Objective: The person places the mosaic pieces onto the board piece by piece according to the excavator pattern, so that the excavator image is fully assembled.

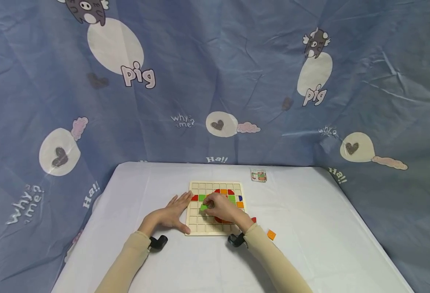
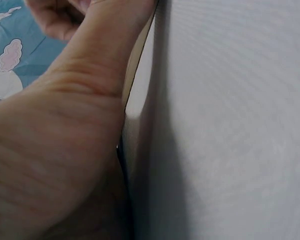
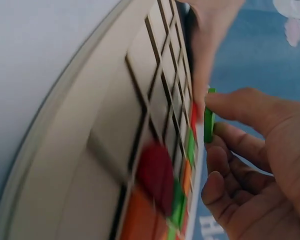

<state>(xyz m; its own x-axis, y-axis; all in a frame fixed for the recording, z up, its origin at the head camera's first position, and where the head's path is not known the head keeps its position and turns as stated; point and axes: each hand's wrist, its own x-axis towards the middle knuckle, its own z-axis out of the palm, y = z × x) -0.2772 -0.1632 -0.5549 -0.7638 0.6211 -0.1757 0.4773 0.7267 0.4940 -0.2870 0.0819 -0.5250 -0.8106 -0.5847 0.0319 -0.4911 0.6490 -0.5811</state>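
A pale wooden grid board (image 1: 196,228) lies on the white table, partly filled with red, orange, green and blue pieces. My left hand (image 1: 171,214) rests at the board's left edge, fingers straight and thumb spread toward the near corner. Over the board, my right hand (image 1: 221,206) pinches a green square tile (image 1: 203,207) between thumb and index finger. In the right wrist view the green tile (image 3: 209,116) is held on edge, apart from the grid, with a red rounded piece (image 3: 156,175) set in the board nearby. My right hand hides part of the pattern in the head view.
An orange square tile (image 1: 271,235) and a red piece (image 1: 254,219) lie on the table right of the board, close to my right forearm. A small picture card packet (image 1: 258,175) lies beyond the board's far right corner. A blue patterned cloth (image 1: 266,93) hangs behind.
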